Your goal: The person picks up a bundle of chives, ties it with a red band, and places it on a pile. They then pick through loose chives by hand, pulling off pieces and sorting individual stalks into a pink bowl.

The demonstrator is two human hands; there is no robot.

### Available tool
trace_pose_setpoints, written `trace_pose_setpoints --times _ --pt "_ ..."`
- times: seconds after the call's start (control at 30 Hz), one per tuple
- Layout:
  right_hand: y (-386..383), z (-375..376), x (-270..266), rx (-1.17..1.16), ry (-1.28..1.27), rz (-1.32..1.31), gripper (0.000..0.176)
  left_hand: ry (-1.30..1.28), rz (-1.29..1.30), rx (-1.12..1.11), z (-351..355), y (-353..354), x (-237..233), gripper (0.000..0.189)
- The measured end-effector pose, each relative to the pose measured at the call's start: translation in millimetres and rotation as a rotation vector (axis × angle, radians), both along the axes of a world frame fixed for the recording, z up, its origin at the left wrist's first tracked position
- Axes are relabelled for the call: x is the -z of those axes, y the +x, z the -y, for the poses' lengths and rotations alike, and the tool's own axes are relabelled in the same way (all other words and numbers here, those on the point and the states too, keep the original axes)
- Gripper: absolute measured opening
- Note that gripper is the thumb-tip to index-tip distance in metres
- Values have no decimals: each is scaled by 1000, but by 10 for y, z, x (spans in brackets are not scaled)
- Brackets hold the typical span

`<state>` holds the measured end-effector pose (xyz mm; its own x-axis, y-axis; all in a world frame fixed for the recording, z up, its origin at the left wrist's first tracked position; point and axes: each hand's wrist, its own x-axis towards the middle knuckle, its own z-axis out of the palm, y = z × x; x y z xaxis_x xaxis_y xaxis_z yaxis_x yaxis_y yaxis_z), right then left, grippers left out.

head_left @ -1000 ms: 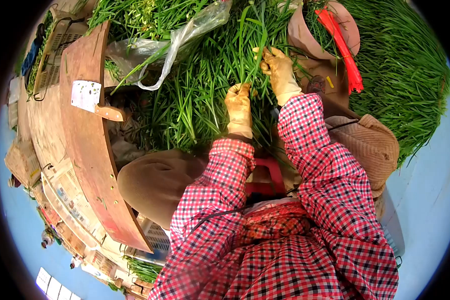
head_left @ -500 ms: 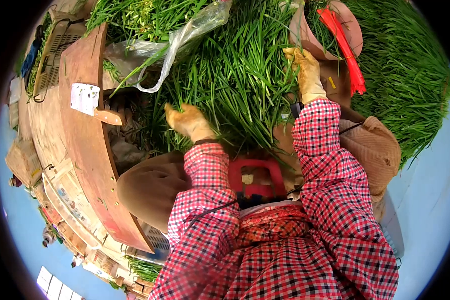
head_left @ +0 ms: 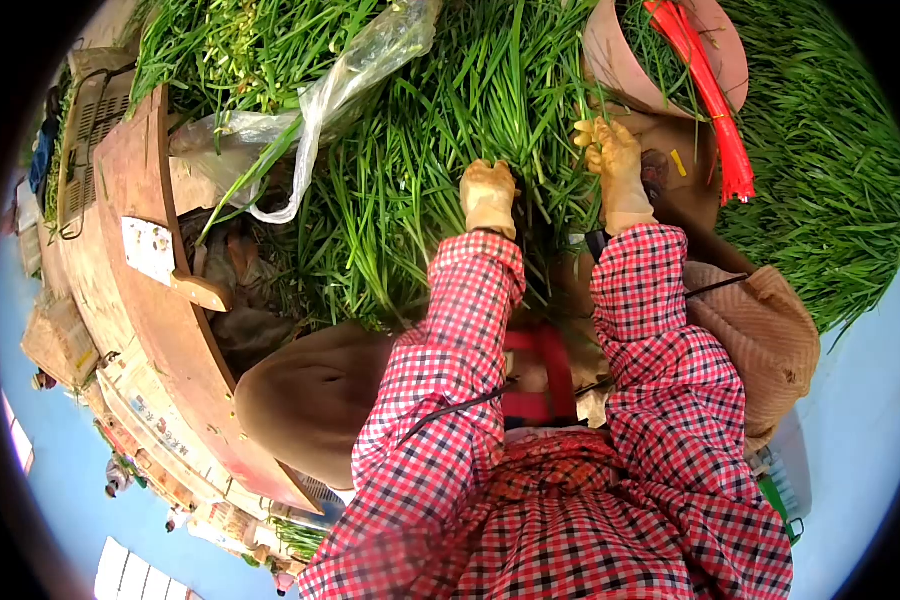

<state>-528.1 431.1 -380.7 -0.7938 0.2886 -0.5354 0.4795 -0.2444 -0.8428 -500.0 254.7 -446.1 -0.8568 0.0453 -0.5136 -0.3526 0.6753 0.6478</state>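
Observation:
Long, flat green leaves, which look like garlic chives (head_left: 400, 190), lie in a loose heap in front of me. My left hand (head_left: 489, 195), in a yellowish glove, is sunk into the middle of the heap with its fingers curled down on the leaves. At the heap's right edge is my right hand (head_left: 618, 168), gloved alike. Its fingers are bent in toward the leaves, and what they hold is hidden. Just beyond it stands a pink bucket (head_left: 610, 55) with greens inside and a bunch of red ties (head_left: 705, 90) hanging over its rim.
On the left, a wooden board (head_left: 140, 260) carries a cleaver (head_left: 150, 250) with a wooden handle. A clear plastic bag (head_left: 340, 90) lies across the heap. More upright greens (head_left: 820, 150) fill the right side. Crates and several people are far off at lower left.
My left hand has moved right across the heap, closer to my right hand, and its spread fingers have curled in. My right hand stays near the bucket. The view has shifted slightly.

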Motion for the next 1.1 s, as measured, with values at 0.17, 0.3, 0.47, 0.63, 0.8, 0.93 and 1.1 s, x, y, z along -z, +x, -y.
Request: trace_pose_setpoints --times 0.17,0.3,0.47,0.63,0.8,0.93,1.1 --pt "-80 -31 -180 -19 -180 96 31 432 40 -608 -30 526 -606 31" --pt "-91 -59 -300 73 -147 -36 33 641 -18 -745 -56 719 -361 27" --pt "-121 58 -345 -95 -190 -25 29 426 -32 -681 123 789 -597 30" --pt "-83 324 -139 -163 21 89 31 468 -19 -553 -73 1049 -401 35" --pt "-28 299 -69 -220 -39 61 35 235 214 -96 -55 1166 -129 27" --pt "-5 403 6 -363 61 103 34 470 169 -245 -230 1228 -23 27" --pt "-58 468 31 -321 69 89 31 539 43 -191 -177 986 -831 27"
